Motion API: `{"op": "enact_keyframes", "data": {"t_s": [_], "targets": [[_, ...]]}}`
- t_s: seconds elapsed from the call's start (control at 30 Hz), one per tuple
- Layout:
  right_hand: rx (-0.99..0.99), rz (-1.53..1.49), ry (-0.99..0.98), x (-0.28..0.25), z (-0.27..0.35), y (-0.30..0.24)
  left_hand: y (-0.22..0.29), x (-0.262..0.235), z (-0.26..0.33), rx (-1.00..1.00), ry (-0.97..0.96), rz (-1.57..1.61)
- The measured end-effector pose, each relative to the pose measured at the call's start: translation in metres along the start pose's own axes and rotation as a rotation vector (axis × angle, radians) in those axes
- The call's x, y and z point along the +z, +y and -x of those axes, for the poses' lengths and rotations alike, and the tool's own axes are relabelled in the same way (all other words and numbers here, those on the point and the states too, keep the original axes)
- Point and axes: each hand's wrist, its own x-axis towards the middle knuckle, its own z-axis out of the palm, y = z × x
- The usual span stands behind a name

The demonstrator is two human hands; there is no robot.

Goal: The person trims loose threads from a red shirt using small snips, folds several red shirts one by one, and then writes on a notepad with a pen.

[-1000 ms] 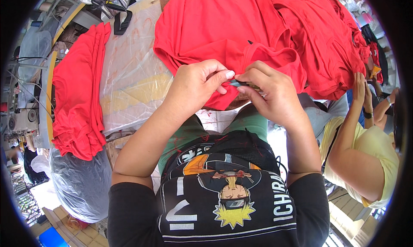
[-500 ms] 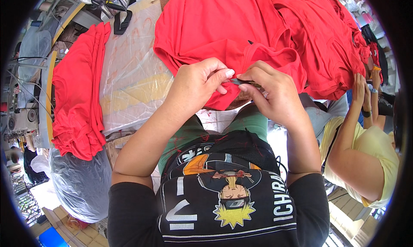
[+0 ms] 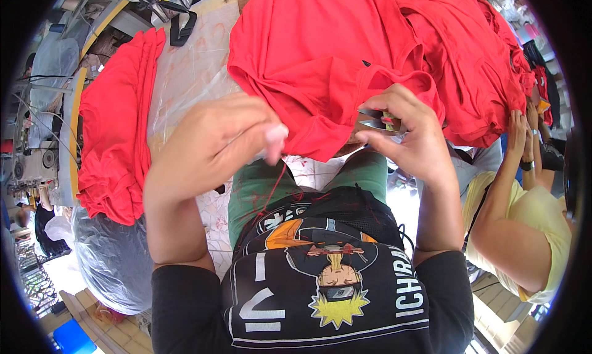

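Note:
A red garment (image 3: 308,76) lies spread over the table's near edge, its lower corner hanging above my lap. My right hand (image 3: 419,132) is closed around small metal thread snips (image 3: 374,121), blades pointing left beside the garment's hem. To the left of that hanging corner, my left hand (image 3: 225,138) is raised and smeared by motion. Its fingertips are pinched, and a loose red thread (image 3: 277,180) trails from them toward my lap. The left hand no longer touches the cloth.
Folded red garments (image 3: 114,132) drape over the left of the plastic-covered table (image 3: 191,67). More red garments (image 3: 462,58) are heaped at the right, where another person's hands (image 3: 518,132) rest. A filled plastic bag (image 3: 114,267) stands at lower left, below a machine (image 3: 38,160).
My left hand has pulled away from the garment, left and slightly down, with the red thread. My right hand has shifted a little right with the snips, and the garment corner hangs free.

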Motion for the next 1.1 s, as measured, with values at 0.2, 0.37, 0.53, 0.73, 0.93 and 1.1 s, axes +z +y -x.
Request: {"op": "enact_keyframes", "data": {"t_s": [0.2, 0.37, 0.53, 0.73, 0.93, 1.1], "targets": [[0.020, -0.075, -0.092, 0.031, 0.004, 0.011, -0.043, 0.053, -0.032, -0.012, 0.238, 0.012], [0.067, -0.132, -0.091, 0.030, 0.004, 0.010, -0.055, 0.069, -0.043, 0.037, 0.230, 0.006], [0.072, -0.143, -0.103, 0.028, 0.005, 0.012, -0.055, 0.073, -0.049, -0.031, 0.248, 0.161], [0.102, -0.203, -0.045, 0.028, 0.002, 0.006, -0.054, 0.080, -0.051, -0.056, 0.280, 0.224], [0.052, -0.282, 0.061, 0.039, -0.004, 0.003, -0.057, 0.085, -0.053, 0.001, 0.365, 0.156], [-0.025, -0.288, 0.114, 0.047, -0.009, 0.017, -0.049, 0.086, -0.052, -0.071, 0.241, 0.229]]}}
